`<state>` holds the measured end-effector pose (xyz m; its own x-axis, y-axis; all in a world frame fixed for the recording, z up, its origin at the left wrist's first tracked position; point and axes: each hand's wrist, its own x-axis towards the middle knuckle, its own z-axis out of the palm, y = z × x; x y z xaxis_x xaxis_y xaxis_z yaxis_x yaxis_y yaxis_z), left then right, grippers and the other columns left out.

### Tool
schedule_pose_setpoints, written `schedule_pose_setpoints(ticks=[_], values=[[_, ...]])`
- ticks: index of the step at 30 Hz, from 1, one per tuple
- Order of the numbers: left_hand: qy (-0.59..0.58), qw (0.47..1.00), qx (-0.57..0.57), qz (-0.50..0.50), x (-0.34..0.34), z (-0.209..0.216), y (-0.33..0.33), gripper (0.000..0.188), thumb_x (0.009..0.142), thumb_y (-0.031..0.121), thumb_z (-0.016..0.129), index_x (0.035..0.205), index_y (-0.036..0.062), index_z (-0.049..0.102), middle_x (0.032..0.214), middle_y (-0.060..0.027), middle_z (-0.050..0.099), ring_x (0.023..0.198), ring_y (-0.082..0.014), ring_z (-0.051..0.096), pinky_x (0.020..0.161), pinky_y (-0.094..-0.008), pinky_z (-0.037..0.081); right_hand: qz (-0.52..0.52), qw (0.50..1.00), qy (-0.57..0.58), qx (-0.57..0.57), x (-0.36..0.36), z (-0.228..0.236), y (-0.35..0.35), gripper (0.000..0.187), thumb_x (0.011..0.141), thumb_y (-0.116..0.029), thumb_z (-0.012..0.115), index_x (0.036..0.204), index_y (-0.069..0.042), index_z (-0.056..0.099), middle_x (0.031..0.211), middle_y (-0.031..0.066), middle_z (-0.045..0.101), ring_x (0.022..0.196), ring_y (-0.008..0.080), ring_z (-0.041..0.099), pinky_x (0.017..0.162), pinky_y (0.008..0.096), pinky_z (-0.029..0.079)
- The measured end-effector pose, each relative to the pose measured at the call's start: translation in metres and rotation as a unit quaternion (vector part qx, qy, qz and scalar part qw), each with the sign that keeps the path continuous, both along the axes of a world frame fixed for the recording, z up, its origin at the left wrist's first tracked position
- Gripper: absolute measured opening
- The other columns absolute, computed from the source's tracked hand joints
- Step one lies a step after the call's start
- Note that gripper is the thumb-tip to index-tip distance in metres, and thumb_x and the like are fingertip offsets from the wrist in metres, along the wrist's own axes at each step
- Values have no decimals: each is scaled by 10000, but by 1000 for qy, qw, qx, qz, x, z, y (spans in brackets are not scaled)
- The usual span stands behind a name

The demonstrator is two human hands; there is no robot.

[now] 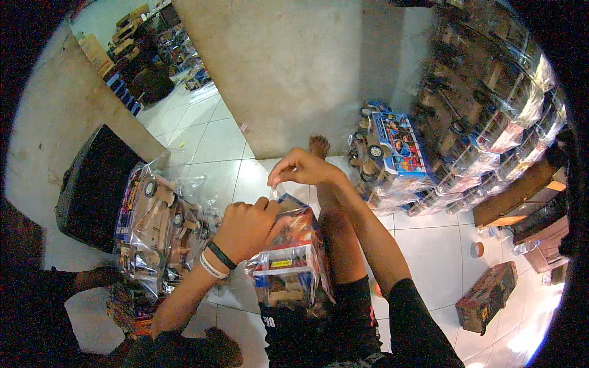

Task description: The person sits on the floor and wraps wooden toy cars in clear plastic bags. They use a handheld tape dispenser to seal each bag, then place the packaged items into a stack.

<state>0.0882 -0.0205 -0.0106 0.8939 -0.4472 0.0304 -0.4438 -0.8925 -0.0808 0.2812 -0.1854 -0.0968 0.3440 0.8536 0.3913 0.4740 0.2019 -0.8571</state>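
Seated low over a white tiled floor [429, 251], a person works with both hands above a toy truck [293, 245] wrapped in clear plastic [322, 283], which rests in the lap just beside the bent right leg [343, 248]. The truck's long axis runs roughly from 12 to 6 o'clock, its upper end pointing away from the body, its near end against the dark shorts [353, 316].

The left hand [245, 228], two bands on its wrist, is the nearer: it lies over the truck's upper corner at 10 o'clock, leaving the bulk of the toy at its own 4 o'clock. Its grip is curled narrow, though the fingertips are hidden and what they hold cannot be told. The right hand [302, 168] hangs apart beyond the upper end, with the truck at its 6 o'clock, thumb and finger pinched on a thin pale strip [274, 191].

More wrapped toys [161, 227] are piled at 9 o'clock from the lap; a blue toy truck [402, 144] sits between 1 and 2 o'clock, next to a tall stack of packaged toys [469, 135].
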Motion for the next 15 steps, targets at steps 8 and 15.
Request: schedule_pose_setpoints(ticks=[8,15], values=[[-113,979,-27,-169,1,-5,9,221,923,286,689,967,72,658,1107,-119,597,1105,-338,570,952,-463,452,10,1000,-21,11,-16,17,-1,155,953,-147,750,1017,-13,791,956,85,800,896,155,743,830,322,589],[-104,960,37,-259,9,1,13,213,958,319,650,913,111,661,961,-40,652,1109,-221,594,1080,-455,402,-32,995,-99,-8,-24,28,-7,133,928,-156,756,1000,-54,800,957,73,803,855,186,751,785,347,579]])
